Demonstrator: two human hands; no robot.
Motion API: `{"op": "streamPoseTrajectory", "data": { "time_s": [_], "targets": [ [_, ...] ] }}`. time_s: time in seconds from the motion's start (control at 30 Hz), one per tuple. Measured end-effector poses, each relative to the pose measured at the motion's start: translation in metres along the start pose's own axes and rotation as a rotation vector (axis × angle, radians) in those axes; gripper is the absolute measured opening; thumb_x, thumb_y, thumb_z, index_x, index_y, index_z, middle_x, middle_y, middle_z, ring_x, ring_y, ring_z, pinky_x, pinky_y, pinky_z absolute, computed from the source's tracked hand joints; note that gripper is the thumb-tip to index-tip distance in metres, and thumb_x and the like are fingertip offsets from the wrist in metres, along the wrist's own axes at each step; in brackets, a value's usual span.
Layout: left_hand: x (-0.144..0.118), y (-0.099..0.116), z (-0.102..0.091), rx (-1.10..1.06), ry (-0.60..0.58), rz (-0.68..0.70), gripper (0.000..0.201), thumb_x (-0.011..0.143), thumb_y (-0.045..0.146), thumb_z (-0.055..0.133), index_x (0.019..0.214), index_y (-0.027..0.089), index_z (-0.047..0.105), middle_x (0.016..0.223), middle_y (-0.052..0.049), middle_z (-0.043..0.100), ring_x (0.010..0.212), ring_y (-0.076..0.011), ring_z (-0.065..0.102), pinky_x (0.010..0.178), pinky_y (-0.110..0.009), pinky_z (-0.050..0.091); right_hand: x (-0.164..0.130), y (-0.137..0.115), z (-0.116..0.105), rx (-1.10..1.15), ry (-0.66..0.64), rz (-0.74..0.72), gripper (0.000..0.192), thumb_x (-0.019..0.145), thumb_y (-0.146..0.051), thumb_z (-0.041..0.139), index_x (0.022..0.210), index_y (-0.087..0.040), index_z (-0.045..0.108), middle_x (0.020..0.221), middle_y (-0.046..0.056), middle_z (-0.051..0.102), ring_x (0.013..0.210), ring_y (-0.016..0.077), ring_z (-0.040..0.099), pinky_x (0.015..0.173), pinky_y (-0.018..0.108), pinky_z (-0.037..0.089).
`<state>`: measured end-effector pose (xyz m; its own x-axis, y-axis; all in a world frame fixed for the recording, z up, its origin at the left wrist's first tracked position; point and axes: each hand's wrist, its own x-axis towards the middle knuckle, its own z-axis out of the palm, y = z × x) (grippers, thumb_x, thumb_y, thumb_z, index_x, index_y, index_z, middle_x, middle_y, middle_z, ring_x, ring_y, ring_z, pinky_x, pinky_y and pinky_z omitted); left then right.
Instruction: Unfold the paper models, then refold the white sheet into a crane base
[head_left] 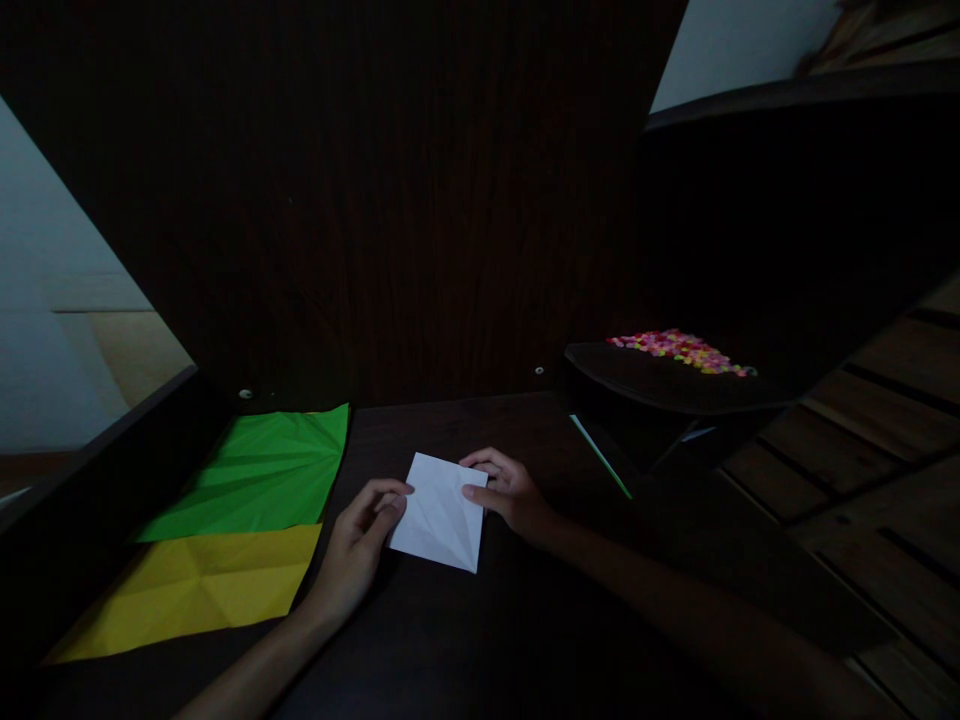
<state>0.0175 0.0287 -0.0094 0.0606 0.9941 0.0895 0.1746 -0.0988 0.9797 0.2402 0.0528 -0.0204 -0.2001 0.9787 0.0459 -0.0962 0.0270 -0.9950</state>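
A small white square of creased paper is held between my two hands, tilted a little above the dark wooden surface. My left hand pinches its left edge, thumb in front. At the upper right edge, my right hand grips it with the thumb on the face and the fingers behind. Crease lines fan toward the paper's lower right corner. What lies behind the paper is hidden.
To the left lie a creased green sheet and a yellow sheet. A thin green-and-white strip rests at the right. Many small pink, red and yellow pieces are heaped on a raised curved shelf. A dark upright panel stands behind.
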Motion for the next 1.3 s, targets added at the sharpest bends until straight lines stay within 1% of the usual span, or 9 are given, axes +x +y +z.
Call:
{"op": "streamPoseTrajectory", "data": {
  "time_s": [0.1, 0.27, 0.43, 0.5, 0.63, 0.77, 0.97, 1.13, 1.3],
  "targets": [
    [0.0, 0.001, -0.001, 0.062, -0.045, 0.004, 0.031, 0.082, 0.046, 0.062, 0.093, 0.019, 0.074, 0.078, -0.002, 0.067, 0.069, -0.0184, 0.056, 0.062, -0.026, 0.042, 0.001, 0.0, 0.0, -0.002, 0.003, -0.02, 0.029, 0.067, -0.025, 0.074, 0.093, -0.021, 0.063, 0.094, 0.003, 0.07, 0.081, 0.0184, 0.065, 0.068, 0.03, 0.05],
    [-0.002, 0.007, -0.002, -0.081, -0.131, -0.003, 0.039, 0.076, 0.036, 0.07, 0.111, 0.02, 0.069, 0.099, -0.005, 0.071, 0.088, -0.0235, 0.063, 0.074, -0.028, 0.048, 0.001, 0.0, -0.001, 0.004, 0.037, 0.015, 0.027, 0.066, -0.024, 0.072, 0.092, -0.02, 0.065, 0.095, 0.004, 0.069, 0.077, 0.0179, 0.065, 0.061, 0.028, 0.051],
    [-0.005, 0.001, -0.005, -0.069, -0.215, -0.001, 0.055, 0.071, 0.034, 0.074, 0.123, 0.021, 0.062, 0.07, 0.001, 0.065, 0.051, -0.0139, 0.053, 0.047, -0.022, 0.04, 0.002, 0.001, -0.002, 0.121, 0.014, 0.099, 0.03, 0.062, -0.021, 0.067, 0.092, -0.019, 0.066, 0.095, 0.004, 0.068, 0.058, 0.014, 0.061, 0.045, 0.026, 0.051],
    [-0.004, -0.007, -0.004, -0.104, -0.228, 0.002, 0.06, 0.071, 0.036, 0.075, 0.127, 0.021, 0.059, 0.064, 0.002, 0.061, 0.048, -0.0137, 0.051, 0.045, -0.022, 0.04, 0.002, 0.002, -0.003, 0.17, 0.013, 0.101, 0.032, 0.059, -0.018, 0.064, 0.091, -0.018, 0.067, 0.092, 0.004, 0.068, 0.056, 0.0134, 0.06, 0.043, 0.026, 0.051],
    [-0.002, -0.019, -0.002, -0.184, -0.248, 0.004, 0.066, 0.069, 0.038, 0.078, 0.129, 0.02, 0.057, 0.076, -0.004, 0.067, 0.063, -0.0192, 0.062, 0.052, -0.024, 0.046, 0.003, 0.001, -0.004, 0.244, -0.009, 0.091, 0.035, 0.053, -0.017, 0.058, 0.087, -0.017, 0.068, 0.084, 0.002, 0.068, 0.052, 0.0142, 0.06, 0.039, 0.025, 0.05],
    [-0.002, -0.017, -0.001, -0.237, -0.273, 0.019, 0.067, 0.068, 0.038, 0.08, 0.128, 0.019, 0.056, 0.087, -0.006, 0.068, 0.069, -0.0193, 0.063, 0.055, -0.023, 0.047, 0.003, 0.001, -0.004, 0.285, -0.047, 0.087, 0.036, 0.054, -0.017, 0.056, 0.088, -0.017, 0.068, 0.077, 0.001, 0.068, 0.048, 0.0139, 0.059, 0.037, 0.025, 0.05],
    [-0.005, 0.004, -0.005, -0.12, -0.219, 0.022, 0.055, 0.07, 0.035, 0.08, 0.12, 0.019, 0.065, 0.103, -0.006, 0.067, 0.05, -0.0077, 0.049, 0.043, -0.019, 0.034, 0.006, 0.008, -0.007, 0.349, -0.101, 0.047, 0.036, 0.055, -0.015, 0.057, 0.09, -0.016, 0.068, 0.075, 0.001, 0.069, 0.048, 0.0145, 0.061, 0.037, 0.025, 0.052],
    [-0.006, 0.007, -0.002, -0.2, -0.184, 0.024, 0.041, 0.071, 0.033, 0.081, 0.108, 0.019, 0.071, 0.115, -0.008, 0.065, 0.074, -0.0166, 0.064, 0.06, -0.022, 0.048, 0.007, 0.011, -0.008, 0.355, -0.135, 0.019, 0.035, 0.059, -0.014, 0.058, 0.093, -0.017, 0.068, 0.079, 0.002, 0.07, 0.05, 0.0143, 0.062, 0.038, 0.024, 0.053],
    [-0.004, 0.002, 0.0, -0.28, -0.207, 0.008, 0.038, 0.072, 0.035, 0.08, 0.107, 0.02, 0.071, 0.123, -0.009, 0.063, 0.096, -0.024, 0.066, 0.079, -0.029, 0.054, 0.006, 0.008, -0.009, 0.363, -0.146, 0.029, 0.036, 0.058, -0.015, 0.058, 0.092, -0.017, 0.068, 0.074, 0.002, 0.069, 0.05, 0.0148, 0.062, 0.039, 0.024, 0.052]
  ]
}}
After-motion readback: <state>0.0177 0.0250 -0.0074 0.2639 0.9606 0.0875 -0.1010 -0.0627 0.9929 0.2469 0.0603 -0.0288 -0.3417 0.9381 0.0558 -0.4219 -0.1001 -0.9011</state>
